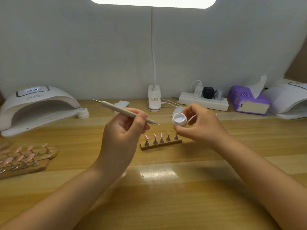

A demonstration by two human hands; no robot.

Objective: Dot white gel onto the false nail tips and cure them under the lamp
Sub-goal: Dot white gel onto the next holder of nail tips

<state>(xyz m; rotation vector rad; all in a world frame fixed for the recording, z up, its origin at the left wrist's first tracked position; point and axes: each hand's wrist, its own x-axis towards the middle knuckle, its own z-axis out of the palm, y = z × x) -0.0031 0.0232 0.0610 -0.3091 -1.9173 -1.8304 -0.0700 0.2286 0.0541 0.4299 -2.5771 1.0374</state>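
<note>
The left hand (123,130) is pinching a slim beige double-ended dotting pen (123,111), its long axis running ten to four o'clock, near tip pointing at the small open white gel pot (179,120) gripped by the right hand (201,124). Beneath, a wooden strip of pink nail tips (160,141) is sitting on the wooden surface (166,188); a white curing lamp (38,107) is lying at nine o'clock.

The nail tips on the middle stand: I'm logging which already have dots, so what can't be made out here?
- Head view: nail tips too small and blurred to count dots.
- Rightmost tip hidden behind right hand holding gel pot.
- Dotting tool in left hand: gel on its tip too small to tell.
</note>
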